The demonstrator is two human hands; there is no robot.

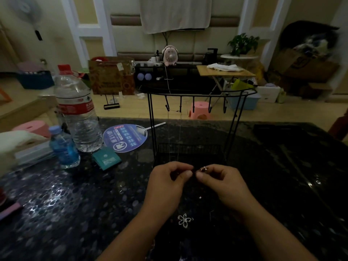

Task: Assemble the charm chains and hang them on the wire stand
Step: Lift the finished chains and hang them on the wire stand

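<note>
I count one wire stand (190, 127) with five hooks, two thin chains (179, 136) hanging from it, one flower charm (184, 220), two water bottles (77, 110), one paper fan (124, 137), one teal packet (106, 159), and two pink stools (200, 111).

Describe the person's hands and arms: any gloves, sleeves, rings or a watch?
Both are bare. The left hand and right hand wear no gloves, and no rings show. Both forearms are uncovered to the frame's bottom edge: no sleeves, watch or bracelet visible. Lighting is dim, so fine detail is uncertain.
</note>
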